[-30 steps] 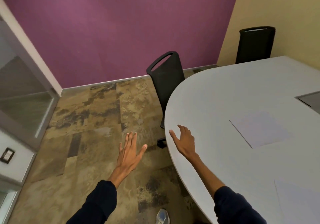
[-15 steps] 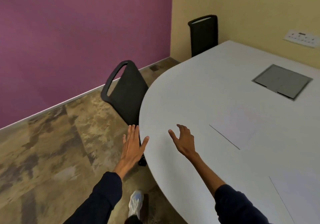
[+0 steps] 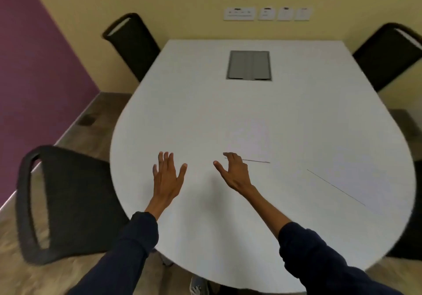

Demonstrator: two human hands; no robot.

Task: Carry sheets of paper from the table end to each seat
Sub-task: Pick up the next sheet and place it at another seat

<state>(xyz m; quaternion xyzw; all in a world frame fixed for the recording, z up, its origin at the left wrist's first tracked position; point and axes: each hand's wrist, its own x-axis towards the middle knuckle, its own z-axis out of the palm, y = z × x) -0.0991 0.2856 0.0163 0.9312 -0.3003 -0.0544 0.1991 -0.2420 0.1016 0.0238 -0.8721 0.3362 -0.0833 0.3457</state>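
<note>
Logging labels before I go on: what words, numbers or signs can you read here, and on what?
No text is readable.
Wall socket plates: small dark marks, too blurred to read.
Sheets of paper: no print shows.
Grey table hatch: no marking shows.

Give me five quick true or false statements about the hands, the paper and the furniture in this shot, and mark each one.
1. The left hand is over the table with fingers spread, holding nothing. True.
2. The right hand grips a sheet. False: its loosely curled fingers are at the near corner of the nearer sheet and hold nothing.
3. Two sheets lie on the table. True: the second sheet lies further right.
4. The grey hatch is at the table's near end. False: it is at the far end, by the wall.
5. No chairs stand on the left side. False: a near chair and a far chair stand there.
</note>
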